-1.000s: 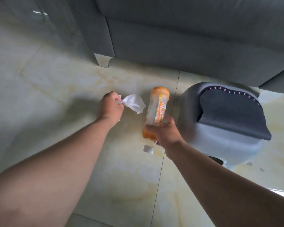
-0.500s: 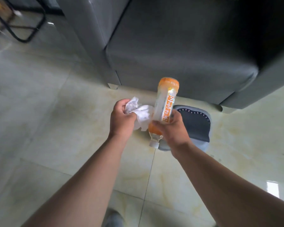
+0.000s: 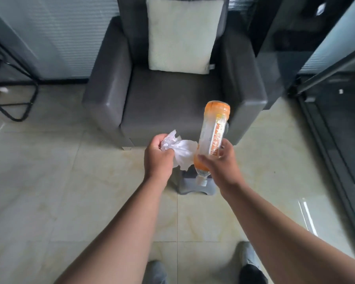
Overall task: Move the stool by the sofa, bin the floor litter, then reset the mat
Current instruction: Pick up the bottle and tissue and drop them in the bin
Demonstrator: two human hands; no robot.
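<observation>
My left hand (image 3: 157, 158) is closed on a crumpled white tissue (image 3: 180, 152), held up in front of me. My right hand (image 3: 219, 162) grips a clear plastic bottle (image 3: 212, 136) with an orange label; the bottle is upside down, its white cap pointing at the floor. Both hands hover above a small grey stool (image 3: 195, 184), mostly hidden behind them, standing on the tiles just in front of the dark grey sofa chair (image 3: 172, 95). No mat and no bin are in view.
A pale cushion (image 3: 181, 33) leans on the sofa's back. A black metal frame (image 3: 19, 95) stands on the floor at the left. A glass door track (image 3: 326, 140) runs along the right. My feet (image 3: 248, 265) show at the bottom edge on the beige tiles.
I have risen from a crouch: the tissue and bottle came off the floor in my hands, and the view pulled back to show the whole sofa and the stool far below.
</observation>
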